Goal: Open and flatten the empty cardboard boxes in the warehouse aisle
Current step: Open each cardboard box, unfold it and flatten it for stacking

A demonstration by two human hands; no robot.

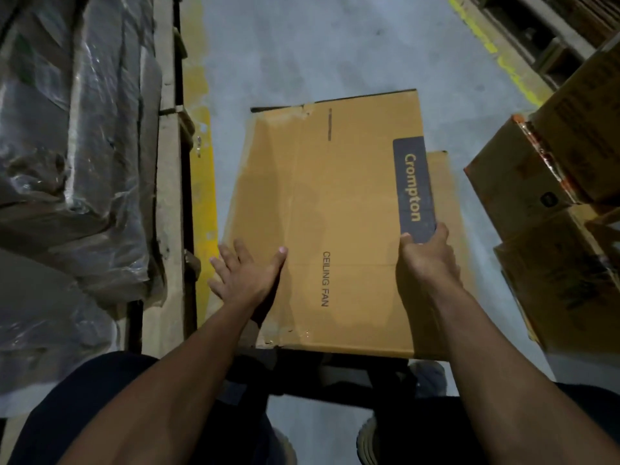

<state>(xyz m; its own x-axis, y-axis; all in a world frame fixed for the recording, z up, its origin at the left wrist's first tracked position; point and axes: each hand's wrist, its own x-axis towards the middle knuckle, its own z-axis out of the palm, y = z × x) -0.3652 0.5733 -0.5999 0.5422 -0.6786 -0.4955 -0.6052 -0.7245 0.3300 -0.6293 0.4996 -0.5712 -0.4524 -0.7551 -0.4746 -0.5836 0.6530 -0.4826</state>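
Flattened brown cardboard box (335,213) on grey concrete floor (302,45); left hand (246,275) pressed flat on it, fingers spread; right hand (427,255) fingers clamped on its right edge.

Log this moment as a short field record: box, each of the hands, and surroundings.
box: flattened cardboard box printed "CEILING FAN" and "Crompton", lying over the grey floor
left hand: left hand open, fingers spread, pressing flat on the box's left part
right hand: right hand gripping the box's right edge at the dark label
under box: another cardboard sheet shows past the right edge
left side: plastic-wrapped goods on a wooden pallet
right side: stacked cartons
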